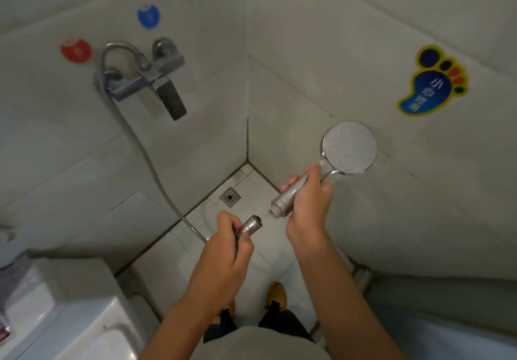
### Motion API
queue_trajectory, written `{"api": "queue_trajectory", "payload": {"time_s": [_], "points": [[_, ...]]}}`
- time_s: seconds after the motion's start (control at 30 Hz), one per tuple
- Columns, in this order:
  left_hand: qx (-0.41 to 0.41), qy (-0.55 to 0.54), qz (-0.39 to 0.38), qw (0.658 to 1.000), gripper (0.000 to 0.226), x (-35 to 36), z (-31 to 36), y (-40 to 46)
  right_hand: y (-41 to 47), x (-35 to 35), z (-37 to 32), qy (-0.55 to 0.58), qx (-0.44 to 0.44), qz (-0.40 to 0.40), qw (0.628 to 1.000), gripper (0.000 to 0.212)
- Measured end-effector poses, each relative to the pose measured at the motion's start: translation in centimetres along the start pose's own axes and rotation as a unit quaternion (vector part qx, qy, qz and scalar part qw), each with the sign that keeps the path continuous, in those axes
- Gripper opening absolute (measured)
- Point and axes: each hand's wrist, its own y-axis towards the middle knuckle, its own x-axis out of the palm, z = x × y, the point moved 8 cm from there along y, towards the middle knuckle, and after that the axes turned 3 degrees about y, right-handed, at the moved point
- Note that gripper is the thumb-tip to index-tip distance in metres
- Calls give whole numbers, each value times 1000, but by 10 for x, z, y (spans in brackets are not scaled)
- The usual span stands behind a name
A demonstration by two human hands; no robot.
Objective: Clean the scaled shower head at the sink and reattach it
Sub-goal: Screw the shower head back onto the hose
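My right hand [309,194] grips the chrome handle of the shower head [349,147], whose round spray face points up and toward me. The handle's threaded end points down-left. My left hand [228,243] holds the metal hose nut [251,224] at the end of the shower hose [145,158]. A small gap separates the nut from the handle's threaded end; the two are apart. The hose runs up the wall to the chrome mixer tap [151,77].
Tiled walls meet in a corner ahead, with a floor drain [230,197] below. A foot-shaped sticker [432,81] is on the right wall; red [76,50] and blue [148,15] stickers mark the tap. A white toilet tank [56,303] stands at lower left. My feet are on the floor below.
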Motion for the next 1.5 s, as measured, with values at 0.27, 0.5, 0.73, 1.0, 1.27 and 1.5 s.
{"api": "queue_trajectory", "payload": {"time_s": [0.27, 0.5, 0.73, 1.0, 1.27, 1.5], "points": [[-6, 30, -13, 999, 5, 2, 6, 6, -18, 5, -12, -26, -98, -3, 995, 22], [-12, 15, -25, 1000, 7, 2, 5, 9, -22, 14, -14, -27, -122, 2, 992, 23], [-11, 27, -27, 999, 7, 0, 4, 12, -22, 18, -15, -23, -116, 2, 993, 23], [-13, 19, -25, 999, 6, -4, 1, 9, -27, 18, -10, -63, -128, 5, 990, 25], [7, 4, -25, 1000, 10, -5, 2, 4, -25, 10, -6, -63, -116, 25, 991, 27], [13, 17, -7, 1000, 29, -5, 4, -2, -28, 2, 4, -79, -102, 35, 991, 32]]}}
